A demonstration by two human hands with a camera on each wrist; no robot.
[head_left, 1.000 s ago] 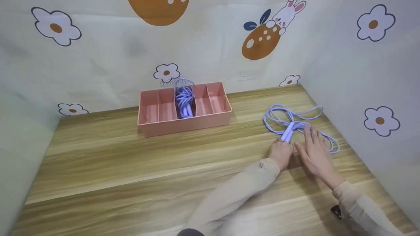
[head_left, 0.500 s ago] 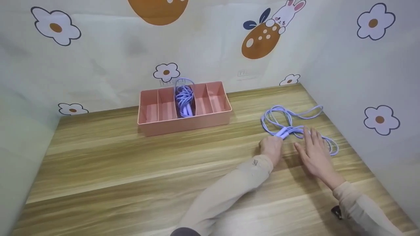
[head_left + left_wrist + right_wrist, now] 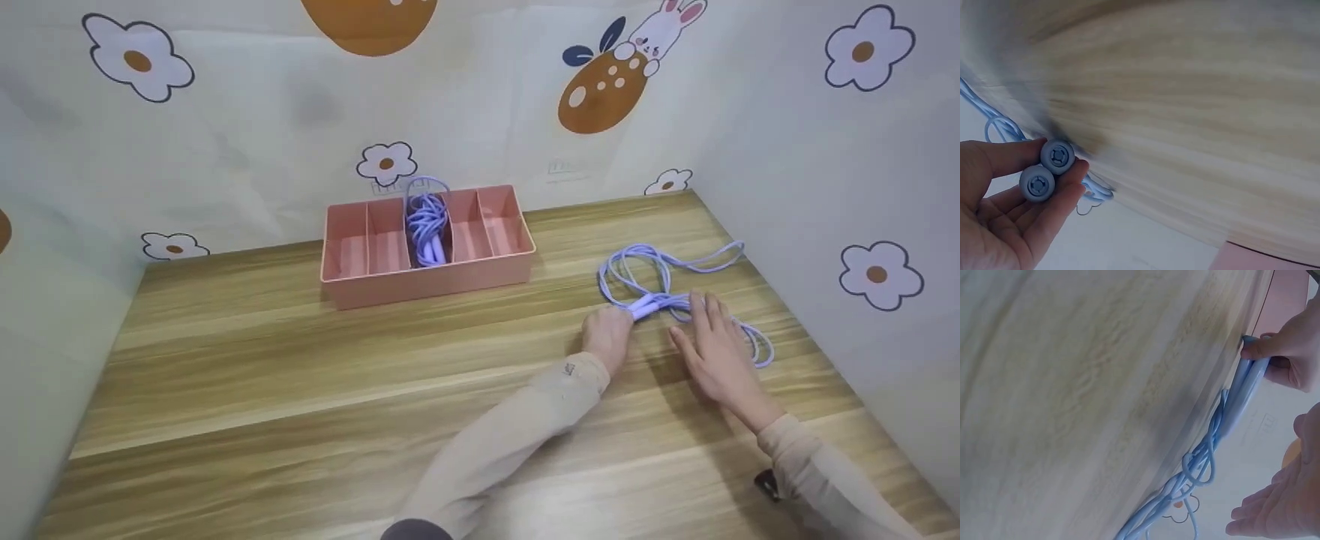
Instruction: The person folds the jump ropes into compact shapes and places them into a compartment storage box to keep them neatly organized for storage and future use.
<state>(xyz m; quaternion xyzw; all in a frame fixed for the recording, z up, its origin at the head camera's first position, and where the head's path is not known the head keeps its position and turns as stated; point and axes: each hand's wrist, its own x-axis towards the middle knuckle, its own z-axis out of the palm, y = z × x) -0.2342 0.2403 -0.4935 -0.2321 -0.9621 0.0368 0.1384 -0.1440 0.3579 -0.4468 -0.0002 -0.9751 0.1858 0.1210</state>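
Note:
A light blue-purple jump rope lies in loose loops on the right part of the table. My left hand pinches its two handles side by side; the left wrist view shows their round ends between thumb and fingers. To the right, my right hand has its fingers extended, with the fingertips at the rope's cord in the head view. In the right wrist view that hand appears apart from the cord, holding nothing.
A pink divided box stands at the back of the table. Its middle compartment holds another bundled jump rope. Patterned walls border the table. A small black object is near the right sleeve.
My left hand has moved left with the rope's handles, which have turned to a flatter angle. The right hand has hardly moved. The view has shifted slightly.

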